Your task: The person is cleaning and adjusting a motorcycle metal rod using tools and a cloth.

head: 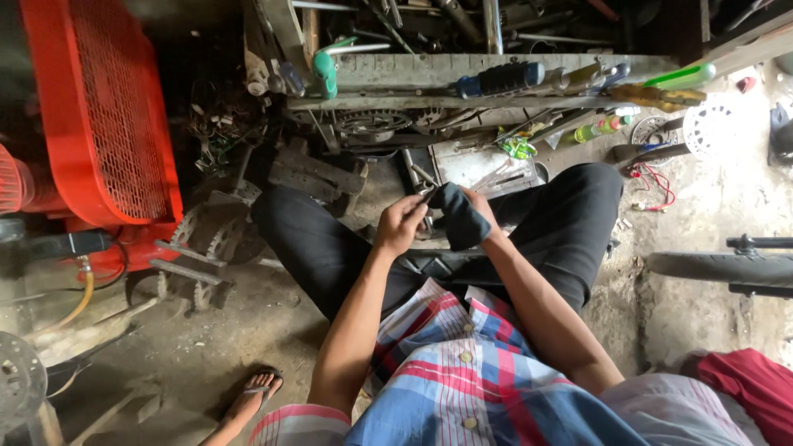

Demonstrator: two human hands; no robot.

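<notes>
I sit low with black trousers and a checked shirt, both hands raised over my lap. My left hand pinches a small metal part at its fingertips. My right hand is wrapped in a dark cloth pressed against the same part. The two hands touch at the part; its shape is mostly hidden by the cloth and fingers.
A red machine with a mesh guard stands at left. A cluttered rack of screwdrivers and tools lies ahead. Gear wheels sit by my left knee. A bicycle tyre is at right. A sandalled foot rests below.
</notes>
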